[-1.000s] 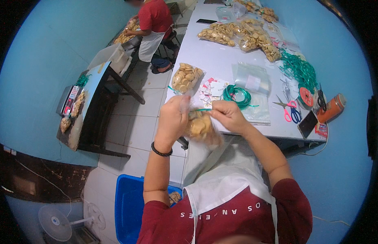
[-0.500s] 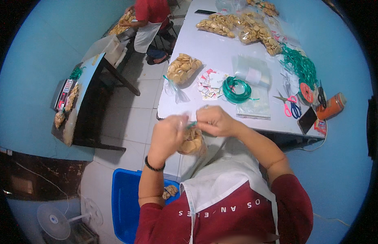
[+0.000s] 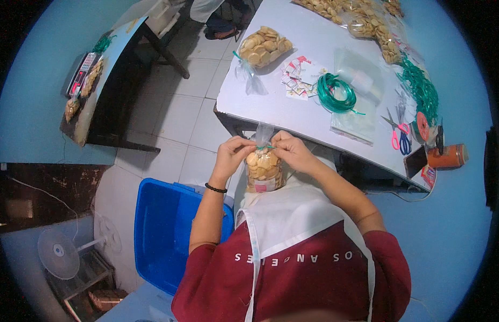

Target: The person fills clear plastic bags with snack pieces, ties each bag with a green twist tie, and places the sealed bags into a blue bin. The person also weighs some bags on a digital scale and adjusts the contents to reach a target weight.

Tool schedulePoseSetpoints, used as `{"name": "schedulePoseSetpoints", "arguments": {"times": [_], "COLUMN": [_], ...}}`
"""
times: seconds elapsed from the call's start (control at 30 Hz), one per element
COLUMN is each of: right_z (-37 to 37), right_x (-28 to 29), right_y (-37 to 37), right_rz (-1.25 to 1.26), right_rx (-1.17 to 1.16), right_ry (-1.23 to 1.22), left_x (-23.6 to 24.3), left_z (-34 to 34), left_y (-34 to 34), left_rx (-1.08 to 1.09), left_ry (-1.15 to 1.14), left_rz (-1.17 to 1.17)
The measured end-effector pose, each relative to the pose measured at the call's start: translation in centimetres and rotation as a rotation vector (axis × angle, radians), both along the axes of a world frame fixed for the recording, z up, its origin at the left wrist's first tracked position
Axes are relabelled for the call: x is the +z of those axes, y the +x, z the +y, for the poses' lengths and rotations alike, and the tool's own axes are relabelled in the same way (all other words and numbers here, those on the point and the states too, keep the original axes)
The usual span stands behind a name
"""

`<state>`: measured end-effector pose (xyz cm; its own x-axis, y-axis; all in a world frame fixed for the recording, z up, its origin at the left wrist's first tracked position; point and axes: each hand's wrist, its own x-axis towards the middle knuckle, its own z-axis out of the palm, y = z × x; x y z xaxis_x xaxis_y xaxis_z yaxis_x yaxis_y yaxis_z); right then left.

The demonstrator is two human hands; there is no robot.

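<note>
A clear plastic bag of round, flat biscuits (image 3: 264, 173) stands upright against my apron, beside the table's near corner. A white and pink label shows low inside it. Its gathered neck (image 3: 264, 133) sticks up above a thin green ribbon (image 3: 265, 147) wrapped around it. My left hand (image 3: 233, 155) pinches the ribbon at the left of the neck. On the right, my right hand (image 3: 291, 152) pinches the ribbon's other end. A second tied biscuit bag (image 3: 264, 47) lies on the white table (image 3: 308, 121) beyond my hands.
On the table are small printed cards (image 3: 299, 80), a green ribbon coil (image 3: 336, 94), flat clear bags (image 3: 354, 126), scissors (image 3: 399, 137), a phone (image 3: 416, 161) and cut ribbons (image 3: 421, 91). A blue bin (image 3: 163, 231) stands left of me. A side table (image 3: 120, 70) holds a scale (image 3: 83, 75).
My hands have drawn a little apart, from bunched around the bag's neck to pinching the ribbon on either side. The bag is now upright and plainly visible. The whole view has shifted.
</note>
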<state>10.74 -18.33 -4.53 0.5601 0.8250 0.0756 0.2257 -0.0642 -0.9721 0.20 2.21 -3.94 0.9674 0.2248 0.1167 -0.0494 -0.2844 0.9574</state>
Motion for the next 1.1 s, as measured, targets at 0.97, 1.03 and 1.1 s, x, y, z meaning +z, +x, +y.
{"name": "schedulePoseSetpoints", "arguments": {"times": [0.97, 1.03, 1.1], "right_z": [1.2, 1.3, 1.4], "right_x": [4.7, 4.6, 4.5], "right_y": [-0.2, -0.2, -0.3], "right_rz": [0.203, 0.378, 0.277], "right_rx": [0.041, -0.056, -0.030], "right_ry": [0.071, 0.143, 0.037], "left_x": [3.1, 2.9, 2.6], "left_z": [-3.5, -3.4, -3.4], "left_y": [0.1, -0.2, -0.4], "left_rx": [0.078, 0.061, 0.043], "left_ry": [0.488, 0.502, 0.504], "left_rz": [-0.308, -0.316, -0.322]}}
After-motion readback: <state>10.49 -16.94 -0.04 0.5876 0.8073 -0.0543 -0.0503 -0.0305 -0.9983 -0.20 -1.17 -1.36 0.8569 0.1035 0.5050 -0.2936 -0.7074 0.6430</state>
